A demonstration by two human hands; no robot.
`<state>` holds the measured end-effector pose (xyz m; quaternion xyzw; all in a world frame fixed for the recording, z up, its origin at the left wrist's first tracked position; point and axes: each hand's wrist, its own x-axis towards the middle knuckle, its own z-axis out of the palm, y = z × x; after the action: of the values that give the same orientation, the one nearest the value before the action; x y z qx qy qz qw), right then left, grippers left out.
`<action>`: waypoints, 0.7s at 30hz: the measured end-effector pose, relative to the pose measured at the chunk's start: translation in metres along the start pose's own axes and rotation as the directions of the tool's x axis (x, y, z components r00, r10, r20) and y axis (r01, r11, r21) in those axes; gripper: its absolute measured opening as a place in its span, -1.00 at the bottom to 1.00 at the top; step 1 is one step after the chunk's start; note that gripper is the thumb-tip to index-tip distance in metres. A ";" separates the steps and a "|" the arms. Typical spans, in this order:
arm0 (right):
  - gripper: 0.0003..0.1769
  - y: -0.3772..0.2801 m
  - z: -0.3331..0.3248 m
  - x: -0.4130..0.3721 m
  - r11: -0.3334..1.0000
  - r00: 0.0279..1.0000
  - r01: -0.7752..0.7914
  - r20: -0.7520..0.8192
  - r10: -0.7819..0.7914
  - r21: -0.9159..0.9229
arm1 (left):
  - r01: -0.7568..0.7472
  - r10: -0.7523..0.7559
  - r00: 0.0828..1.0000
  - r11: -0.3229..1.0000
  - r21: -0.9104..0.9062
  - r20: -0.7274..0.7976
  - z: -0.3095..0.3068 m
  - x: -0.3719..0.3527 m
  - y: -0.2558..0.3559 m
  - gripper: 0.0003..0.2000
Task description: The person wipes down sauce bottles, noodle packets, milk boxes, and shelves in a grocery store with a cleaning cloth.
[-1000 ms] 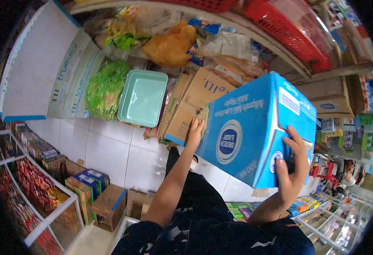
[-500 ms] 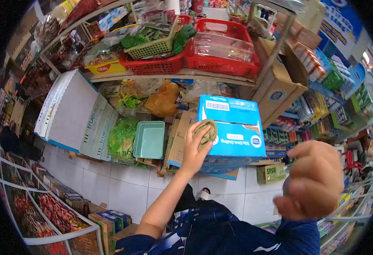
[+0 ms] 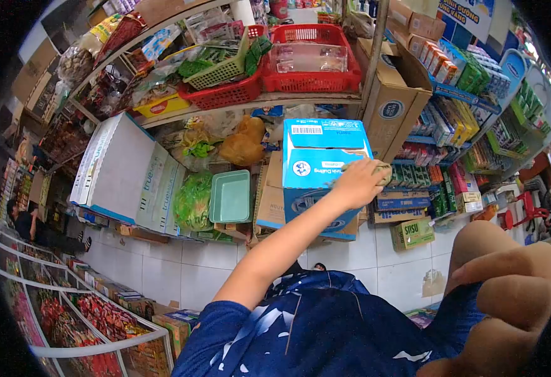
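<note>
Grip of the left hand (image 3: 356, 183): fingers closed over a greenish-brown cloth (image 3: 380, 168), which is pressed against the upper right edge of a blue carton (image 3: 316, 160); the arm reaches across the carton's front face from the near left. Right hand (image 3: 508, 298): very near the lens at the lower right and blurred, fingers curled inward, well apart from the carton; cannot tell whether its grip has anything inside. Blue carton stands upright at centre, barcode label on its top face, round logo on the front, resting on brown cardboard boxes (image 3: 269, 201) stacked on the white tiled floor (image 3: 162, 270). Just left of the carton a pale green plastic tray (image 3: 230, 196) leans on edge; further left a green mesh bag (image 3: 192, 202) and a large white flat carton (image 3: 124, 169) leaning against the shelving. Directly above the blue carton a shelf carries two red baskets (image 3: 313, 60). An orange-brown bag (image 3: 242, 144) lies under that shelf, left of the carton's top. To the right, a tilted open cardboard box (image 3: 391, 107) and shelves of small packaged goods (image 3: 457, 125). Another person (image 3: 27, 223) is at the far left.
</note>
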<state>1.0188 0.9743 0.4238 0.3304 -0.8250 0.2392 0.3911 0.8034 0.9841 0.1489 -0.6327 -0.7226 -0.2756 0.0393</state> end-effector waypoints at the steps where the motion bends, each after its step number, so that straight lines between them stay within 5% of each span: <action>1: -0.69 -0.002 -0.001 -0.001 1.000 1.000 0.003 -0.002 -0.003 0.003 | -0.002 0.002 1.000 1.000 0.001 0.001 0.003 0.000 -0.002 -0.62; 5: -0.69 -0.011 0.000 -0.006 1.000 1.000 0.022 -0.018 -0.022 0.012 | 0.013 -0.020 0.993 0.998 -0.058 -0.113 -0.007 0.001 -0.037 -0.66; 7: -0.70 -0.015 -0.005 -0.010 0.999 0.999 0.027 -0.040 -0.026 0.018 | 0.176 -0.174 0.982 0.984 -0.027 0.073 -0.049 -0.010 -0.055 -0.65; 12: -0.70 -0.021 -0.005 -0.018 1.000 0.997 0.004 -0.072 -0.003 0.007 | 0.203 -0.205 0.978 0.979 -0.029 -0.049 -0.050 -0.020 -0.100 -0.68; 15: -0.71 -0.021 -0.014 -0.023 1.000 0.996 -0.012 -0.086 0.012 0.004 | 0.085 -0.084 0.996 0.995 0.050 -0.023 -0.023 0.004 -0.073 -0.73; 16: -0.71 -0.021 -0.011 -0.024 1.000 0.996 -0.007 -0.084 0.007 0.002 | 0.002 0.007 0.993 0.997 0.072 -0.117 -0.013 0.009 -0.061 -0.76; 21: -0.71 -0.024 -0.017 -0.030 0.999 0.997 -0.032 -0.071 0.031 -0.009 | -0.047 0.056 0.995 0.993 -0.108 0.085 -0.002 0.010 -0.032 -0.64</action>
<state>1.0584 0.9801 0.4131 0.3066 -0.8169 0.2528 0.4180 0.7713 0.9908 0.1434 -0.6638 -0.6915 -0.2842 -0.0192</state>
